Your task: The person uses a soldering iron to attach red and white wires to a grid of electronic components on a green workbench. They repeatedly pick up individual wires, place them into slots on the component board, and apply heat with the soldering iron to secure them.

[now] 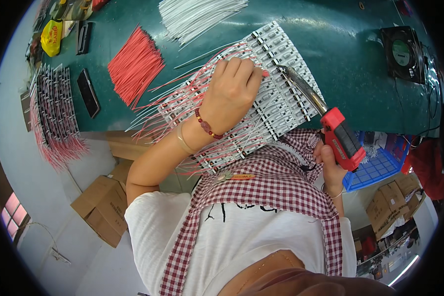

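My left hand (234,89) is closed over a panel of small white circuit boards (281,44), its fingers pinched together. A bit of red wire (265,73) pokes out beside the fingertips; how many wires are gripped is hidden. Red and white wires (177,98) fan out leftward from the panel, under and around my left wrist. In my right hand (333,170) is a soldering gun (341,140) with a red and black body. Its long metal barrel slants up-left over the panel, and the tip ends near the boards, right of my left fingers.
Red wires (135,66) lie in a bundle left of the panel, white wires (197,17) beyond it. A phone (88,92) and wired boards (54,108) are at left. A black fan (403,54) stands at right, a blue basket (375,170) below the table edge. Cardboard boxes (103,209) sit lower left.
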Tool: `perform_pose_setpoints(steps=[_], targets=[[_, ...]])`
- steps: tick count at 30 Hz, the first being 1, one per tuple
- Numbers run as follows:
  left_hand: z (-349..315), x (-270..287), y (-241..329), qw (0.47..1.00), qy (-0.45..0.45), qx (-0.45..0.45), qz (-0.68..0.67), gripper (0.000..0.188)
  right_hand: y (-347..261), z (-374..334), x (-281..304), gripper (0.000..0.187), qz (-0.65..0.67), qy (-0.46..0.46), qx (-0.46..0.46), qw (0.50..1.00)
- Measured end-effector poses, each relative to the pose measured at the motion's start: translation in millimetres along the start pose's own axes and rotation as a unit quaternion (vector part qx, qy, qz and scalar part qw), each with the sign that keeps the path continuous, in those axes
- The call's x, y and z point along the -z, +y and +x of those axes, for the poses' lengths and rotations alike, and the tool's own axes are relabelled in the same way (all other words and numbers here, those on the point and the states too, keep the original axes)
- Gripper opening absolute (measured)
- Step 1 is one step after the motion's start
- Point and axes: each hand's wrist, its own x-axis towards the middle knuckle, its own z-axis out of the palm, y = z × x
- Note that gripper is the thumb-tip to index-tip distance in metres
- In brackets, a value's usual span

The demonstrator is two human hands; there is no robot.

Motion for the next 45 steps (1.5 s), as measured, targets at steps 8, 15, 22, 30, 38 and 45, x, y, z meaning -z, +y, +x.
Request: perform_pose_setpoints(steps=[8, 15, 22, 30, 38, 45], targets=[[-6.0, 4.4, 6.7, 0.999, 0.029, -0.017, -0.024, 0.034, -6.2, -4.4, 4.9, 0.014, 0.066, -0.014, -0.047, 0.997], [-9.8, -5.7, 5.4, 0.999, 0.016, 0.0, -0.028, 0.033, 15.8, -9.0, 4.4, 0.035, -0.019, -0.007, -0.014, 1.0], [-9.3, -5.6, 8.8, 0.999, 0.016, 0.001, -0.028, 0.032, 18.2, -7.0, 8.3, 0.023, -0.052, -0.027, 0.022, 0.998], [-8.2, -5.1, 9.0, 0.999, 0.01, 0.016, -0.038, 0.029, 22.8, -8.8, 8.8, 0.02, -0.081, -0.003, -0.019, 0.996], [-6.3, -4.7, 10.5, 0.999, 0.003, 0.02, -0.027, 0.027, 24.1, -7.6, 13.8, 0.029, -0.074, -0.042, 0.035, 0.996], [-6.6, -0.5, 10.8, 1.0, -0.001, 0.022, -0.006, 0.028, 22.9, -9.6, 12.7, 0.032, -0.062, -0.034, 0.012, 0.997]])
